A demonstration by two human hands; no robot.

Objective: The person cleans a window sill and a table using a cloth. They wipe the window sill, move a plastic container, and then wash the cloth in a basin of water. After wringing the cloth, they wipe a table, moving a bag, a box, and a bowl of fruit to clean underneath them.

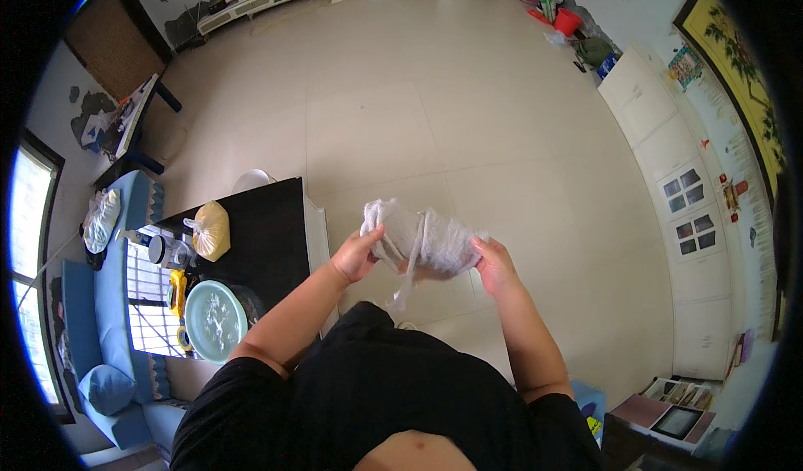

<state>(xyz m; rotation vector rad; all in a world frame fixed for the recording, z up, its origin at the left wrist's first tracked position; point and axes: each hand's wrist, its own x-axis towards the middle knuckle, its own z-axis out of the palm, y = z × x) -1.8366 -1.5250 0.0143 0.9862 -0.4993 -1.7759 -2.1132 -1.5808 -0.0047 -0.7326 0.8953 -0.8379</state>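
Observation:
A light grey, fuzzy cloth (pixel 435 238) is stretched in the air between my hands, with a narrow strip dangling from its middle. I cannot tell exactly what kind of cloth it is. My left hand (pixel 360 253) pinches its left end, thumb on top. Its right end is gripped by my right hand (pixel 495 263), with the thumb pressed on the near face. The fingers behind the cloth are mostly hidden.
To my left stands a black-topped table (pixel 272 228) with a pale green basin (pixel 216 320), a bag of yellowish contents (pixel 209 231) and a clear jar (pixel 171 252). A blue sofa (pixel 113 304) lies beyond it. White cabinets (pixel 669 153) line the right wall. Tiled floor (pixel 376 128) stretches ahead.

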